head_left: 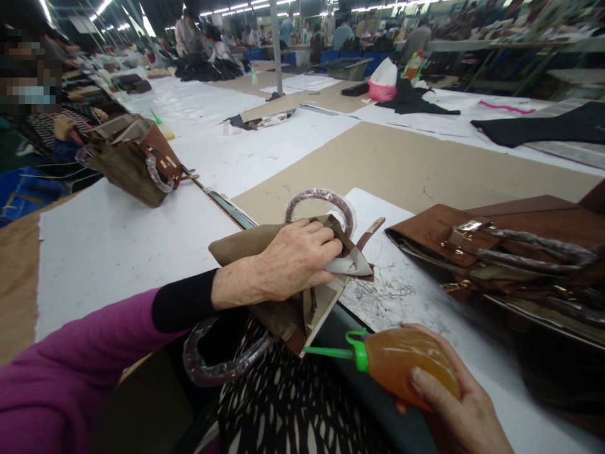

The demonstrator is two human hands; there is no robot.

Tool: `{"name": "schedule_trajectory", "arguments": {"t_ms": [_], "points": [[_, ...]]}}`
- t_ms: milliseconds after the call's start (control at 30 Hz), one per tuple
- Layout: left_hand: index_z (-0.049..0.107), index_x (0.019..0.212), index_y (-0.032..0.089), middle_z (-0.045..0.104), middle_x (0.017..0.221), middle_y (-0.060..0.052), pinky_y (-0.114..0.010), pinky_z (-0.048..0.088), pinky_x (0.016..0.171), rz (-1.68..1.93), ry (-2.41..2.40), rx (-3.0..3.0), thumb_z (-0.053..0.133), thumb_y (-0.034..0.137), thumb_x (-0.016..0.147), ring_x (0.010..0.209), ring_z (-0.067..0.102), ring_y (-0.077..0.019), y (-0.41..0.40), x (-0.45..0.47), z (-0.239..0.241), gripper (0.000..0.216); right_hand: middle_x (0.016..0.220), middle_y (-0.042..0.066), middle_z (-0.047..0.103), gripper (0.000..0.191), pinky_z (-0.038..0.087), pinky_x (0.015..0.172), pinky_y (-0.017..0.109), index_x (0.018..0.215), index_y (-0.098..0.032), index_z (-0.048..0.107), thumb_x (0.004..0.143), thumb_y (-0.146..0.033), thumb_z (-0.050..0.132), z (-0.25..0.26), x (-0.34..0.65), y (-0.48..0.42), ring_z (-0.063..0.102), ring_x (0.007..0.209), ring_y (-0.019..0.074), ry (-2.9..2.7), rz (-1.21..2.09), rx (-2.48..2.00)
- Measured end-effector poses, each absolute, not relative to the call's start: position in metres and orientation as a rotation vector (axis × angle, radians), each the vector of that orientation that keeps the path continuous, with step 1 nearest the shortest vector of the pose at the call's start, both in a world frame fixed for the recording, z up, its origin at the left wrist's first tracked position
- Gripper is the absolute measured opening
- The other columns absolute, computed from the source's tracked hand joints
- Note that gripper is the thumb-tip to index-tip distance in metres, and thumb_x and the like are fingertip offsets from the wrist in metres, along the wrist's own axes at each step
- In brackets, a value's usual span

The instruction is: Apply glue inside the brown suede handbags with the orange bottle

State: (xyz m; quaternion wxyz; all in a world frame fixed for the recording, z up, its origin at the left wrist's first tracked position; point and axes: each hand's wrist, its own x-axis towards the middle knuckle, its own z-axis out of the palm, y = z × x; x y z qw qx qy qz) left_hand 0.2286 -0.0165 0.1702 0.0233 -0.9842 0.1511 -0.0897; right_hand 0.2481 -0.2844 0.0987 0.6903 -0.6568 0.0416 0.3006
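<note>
My left hand (290, 258) presses down on a brown and olive handbag (246, 246) lying at the table's near edge, fingers curled over its folded flap. The bag's plastic-wrapped handles (326, 198) stick out at the far side and near my lap. My right hand (454, 403) grips an orange squeeze bottle (401, 362) of glue with a green cap. Its thin green nozzle (324, 350) touches the bag's open lower edge.
Several finished brown handbags (496, 252) lie at the right. Another handbag (137, 157) stands at the left on the white sheet (118, 233). Thread scraps (382, 293) lie beside my bag. A pink bag (382, 85) and black fabric (543, 129) lie farther back. Other people work in the distance.
</note>
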Motion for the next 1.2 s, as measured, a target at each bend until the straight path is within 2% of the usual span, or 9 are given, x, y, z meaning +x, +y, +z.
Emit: {"name": "schedule_trajectory", "arguments": {"t_ms": [200, 333, 533, 733, 867, 1000, 1200], "points": [[0.058, 0.090, 0.014, 0.061, 0.091, -0.007, -0.033, 0.043, 0.077, -0.253, 0.463, -3.061, 0.061, 0.035, 0.080, 0.085, 0.054, -0.0213, -0.017, 0.229, 0.170, 0.024, 0.093, 0.009, 0.063, 0.062, 0.049, 0.045, 0.029, 0.112, -0.021, 0.057, 0.063, -0.046, 0.084, 0.097, 0.251, -0.286, 0.057, 0.068, 0.0266, 0.121, 0.668, -1.445], [0.058, 0.091, 0.014, 0.061, 0.091, -0.007, -0.033, 0.042, 0.076, -0.224, 0.451, -3.063, 0.060, 0.034, 0.080, 0.084, 0.054, -0.0210, -0.017, 0.230, 0.171, 0.023, 0.090, 0.007, 0.062, 0.059, 0.047, 0.044, 0.026, 0.110, -0.021, 0.057, 0.064, -0.047, 0.082, 0.105, 0.248, -0.277, 0.056, 0.067, 0.0245, 0.188, 0.612, -1.430], [0.058, 0.092, 0.014, 0.061, 0.091, -0.007, -0.033, 0.041, 0.077, -0.268, 0.450, -3.056, 0.059, 0.035, 0.082, 0.084, 0.054, -0.0208, -0.016, 0.230, 0.168, 0.023, 0.081, 0.006, 0.064, 0.060, 0.044, 0.045, 0.025, 0.111, -0.019, 0.054, 0.065, -0.047, 0.082, 0.108, 0.243, -0.273, 0.054, 0.055, 0.0196, 0.219, 0.662, -1.377], [0.058, 0.090, 0.013, 0.061, 0.089, -0.007, -0.033, 0.041, 0.075, -0.261, 0.454, -3.062, 0.060, 0.035, 0.081, 0.083, 0.054, -0.0209, -0.016, 0.230, 0.168, 0.023, 0.080, 0.008, 0.064, 0.057, 0.042, 0.043, 0.026, 0.109, -0.018, 0.056, 0.067, -0.049, 0.080, 0.103, 0.239, -0.276, 0.054, 0.055, 0.0209, 0.212, 0.709, -1.362], [0.058, 0.090, 0.013, 0.061, 0.090, -0.007, -0.034, 0.042, 0.076, -0.250, 0.449, -3.063, 0.061, 0.035, 0.081, 0.084, 0.054, -0.0213, -0.017, 0.231, 0.168, 0.025, 0.084, 0.010, 0.064, 0.061, 0.045, 0.043, 0.028, 0.109, -0.018, 0.056, 0.064, -0.048, 0.083, 0.100, 0.242, -0.278, 0.056, 0.056, 0.0225, 0.228, 0.732, -1.341], [0.058, 0.090, 0.013, 0.061, 0.090, -0.008, -0.034, 0.042, 0.077, -0.234, 0.445, -3.068, 0.059, 0.035, 0.082, 0.085, 0.055, -0.0214, -0.018, 0.231, 0.169, 0.024, 0.085, 0.008, 0.065, 0.060, 0.044, 0.045, 0.027, 0.111, -0.018, 0.055, 0.066, -0.048, 0.082, 0.106, 0.242, -0.274, 0.056, 0.055, 0.0208, 0.270, 0.678, -1.372], [0.058, 0.091, 0.013, 0.062, 0.092, -0.008, -0.035, 0.042, 0.078, -0.227, 0.430, -3.076, 0.061, 0.034, 0.081, 0.087, 0.055, -0.0221, -0.017, 0.232, 0.170, 0.024, 0.080, 0.008, 0.064, 0.065, 0.044, 0.045, 0.029, 0.114, -0.019, 0.052, 0.066, -0.053, 0.079, 0.111, 0.234, -0.276, 0.055, 0.057, 0.0231, 0.231, 0.722, -1.428]]}}
